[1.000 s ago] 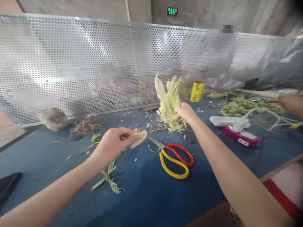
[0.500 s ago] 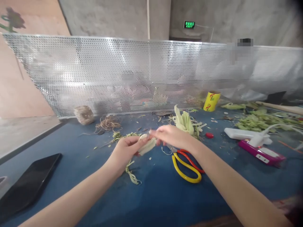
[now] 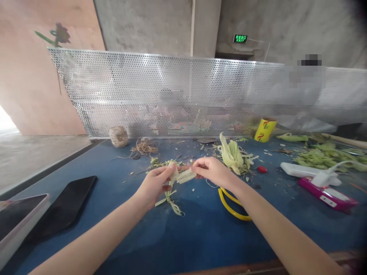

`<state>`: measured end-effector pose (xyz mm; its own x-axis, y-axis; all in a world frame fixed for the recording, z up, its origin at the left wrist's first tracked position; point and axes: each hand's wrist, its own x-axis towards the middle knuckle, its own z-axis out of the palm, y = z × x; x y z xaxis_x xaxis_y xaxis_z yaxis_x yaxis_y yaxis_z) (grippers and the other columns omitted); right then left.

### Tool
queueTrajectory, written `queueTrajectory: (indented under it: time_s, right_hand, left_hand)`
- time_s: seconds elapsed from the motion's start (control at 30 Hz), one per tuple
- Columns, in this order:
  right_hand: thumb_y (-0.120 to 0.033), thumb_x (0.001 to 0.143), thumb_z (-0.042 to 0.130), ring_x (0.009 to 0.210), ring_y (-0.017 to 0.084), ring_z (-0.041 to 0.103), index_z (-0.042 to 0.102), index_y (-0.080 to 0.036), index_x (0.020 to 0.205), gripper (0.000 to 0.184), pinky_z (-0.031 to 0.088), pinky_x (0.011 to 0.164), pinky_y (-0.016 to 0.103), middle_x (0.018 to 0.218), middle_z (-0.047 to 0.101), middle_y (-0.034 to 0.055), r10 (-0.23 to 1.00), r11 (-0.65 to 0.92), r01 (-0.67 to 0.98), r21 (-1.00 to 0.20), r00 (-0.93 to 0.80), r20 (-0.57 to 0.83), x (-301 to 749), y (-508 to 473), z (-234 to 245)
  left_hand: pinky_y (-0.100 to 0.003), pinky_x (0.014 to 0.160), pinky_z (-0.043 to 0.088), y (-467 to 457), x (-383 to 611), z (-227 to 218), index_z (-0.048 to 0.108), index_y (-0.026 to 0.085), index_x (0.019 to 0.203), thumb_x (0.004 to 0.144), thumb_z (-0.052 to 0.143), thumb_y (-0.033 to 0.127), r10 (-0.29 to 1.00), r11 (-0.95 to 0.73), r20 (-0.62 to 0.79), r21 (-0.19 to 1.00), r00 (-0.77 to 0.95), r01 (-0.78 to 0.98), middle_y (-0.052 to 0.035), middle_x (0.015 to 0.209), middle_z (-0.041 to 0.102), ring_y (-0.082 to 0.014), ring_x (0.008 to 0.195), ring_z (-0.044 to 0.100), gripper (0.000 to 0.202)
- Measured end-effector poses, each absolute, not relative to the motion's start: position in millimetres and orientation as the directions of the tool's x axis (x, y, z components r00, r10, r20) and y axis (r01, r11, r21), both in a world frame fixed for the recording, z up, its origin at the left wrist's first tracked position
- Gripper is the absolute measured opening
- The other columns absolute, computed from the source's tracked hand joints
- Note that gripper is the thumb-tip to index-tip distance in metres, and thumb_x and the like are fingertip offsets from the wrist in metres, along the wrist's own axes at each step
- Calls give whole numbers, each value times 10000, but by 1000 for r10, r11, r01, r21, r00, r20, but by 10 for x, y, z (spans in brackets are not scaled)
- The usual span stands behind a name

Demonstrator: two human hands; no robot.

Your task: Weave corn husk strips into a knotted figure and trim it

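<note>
A pale corn husk strip stretches between my two hands above the blue table. My left hand pinches its left part between thumb and fingers. At the other end, the closed fingers of my right hand grip the strip. Thin knotted husk strips hang or lie just below my left hand; which of the two I cannot tell. Yellow-handled scissors lie partly hidden under my right forearm. Beyond my right hand sits a bunch of pale husks.
Two dark flat devices lie at left. Tangled twine and a tape-like roll are at the back. On the right are a yellow roll, a magenta power strip and green husks. A perforated metal screen stands behind.
My hands have drawn apart, with the husk strip now spread between them. The view has turned left, bringing more of the second device in; my forearm now covers the scissors' red handle.
</note>
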<state>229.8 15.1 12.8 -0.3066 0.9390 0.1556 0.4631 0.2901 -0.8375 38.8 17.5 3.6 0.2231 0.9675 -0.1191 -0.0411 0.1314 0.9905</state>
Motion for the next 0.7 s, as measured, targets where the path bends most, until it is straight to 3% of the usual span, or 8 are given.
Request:
queueTrajectory:
  time_s: [0.07, 0.17, 0.3, 0.5, 0.6, 0.7]
  right_hand:
    - [-397, 759, 515, 575, 122, 562, 593, -176, 693, 243, 411, 569, 227, 595, 605, 3, 957, 245, 460, -853, -257, 136, 2364, 119, 81]
    - [-392, 734, 544, 493, 107, 515, 579, -171, 677, 231, 380, 492, 217, 541, 567, -12, 986, 157, 456, -876, -123, 113, 2515, 92, -5]
    - [-383, 726, 545, 434, 84, 456, 518, -174, 631, 231, 372, 456, 213, 519, 527, -29, 993, 119, 430, -895, -31, 118, 2694, 114, -100]
    - [-365, 729, 540, 392, 79, 462, 490, -174, 571, 252, 357, 399, 192, 464, 515, -26, 997, 65, 400, -914, 8, 75, 2730, 178, -201]
    - [-312, 726, 548, 380, 72, 472, 528, -163, 598, 197, 371, 392, 183, 498, 566, -8, 998, 68, 378, -923, -24, 64, 2713, 179, -253]
    - [-279, 729, 539, 370, 64, 454, 541, -160, 621, 161, 384, 405, 183, 492, 558, -17, 996, 84, 359, -930, -24, 81, 2741, 183, -290]
  left_hand:
    - [-173, 425, 287, 190, 358, 42, 670, 122, 784, 611, 655, 507, 968, 138, -126, 990, 218, -40, 57, 495, 385, -51, 448, 342, 422]
    - [-169, 390, 192, 221, 351, 73, 641, 118, 793, 651, 628, 488, 959, 109, -100, 994, 265, -20, 107, 457, 210, -30, 393, 182, 397]
    - [-182, 415, 265, 295, 490, 151, 588, 122, 714, 716, 568, 417, 931, -13, -51, 985, 362, 173, 52, 513, 406, -46, 433, 339, 296]
    - [-217, 442, 360, 517, 1268, 391, 656, 128, 748, 733, 535, 310, 790, -194, -7, 946, 613, 260, -31, 597, 590, -91, 484, 485, 219]
    - [-234, 566, 436, 667, 1816, 548, 655, 148, 888, 727, 550, 306, 696, -348, 76, 906, 714, 242, -84, 860, 668, -144, 707, 590, 249]
    - [-300, 720, 448, 823, 2143, 645, 554, 175, 1117, 551, 714, 262, 629, -507, 112, 809, 769, 297, -128, 1163, 579, -250, 982, 557, 595]
